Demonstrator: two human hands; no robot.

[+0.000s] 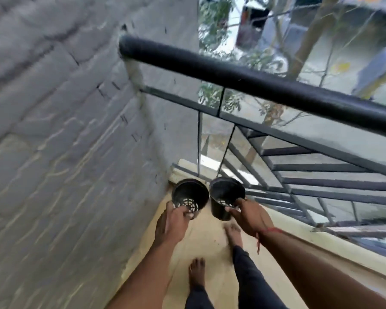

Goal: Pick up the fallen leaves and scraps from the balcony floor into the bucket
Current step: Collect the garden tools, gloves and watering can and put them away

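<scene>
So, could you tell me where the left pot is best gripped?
By the rim, from the near side, as the left hand does now: the left pot tilts its mouth toward the camera, so fingers can hook the near lip. The wall crowds its far-left side.

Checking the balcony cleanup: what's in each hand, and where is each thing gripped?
Left hand grips a black plastic pot at its slotted base; right hand grips a second black pot near its base.
</scene>
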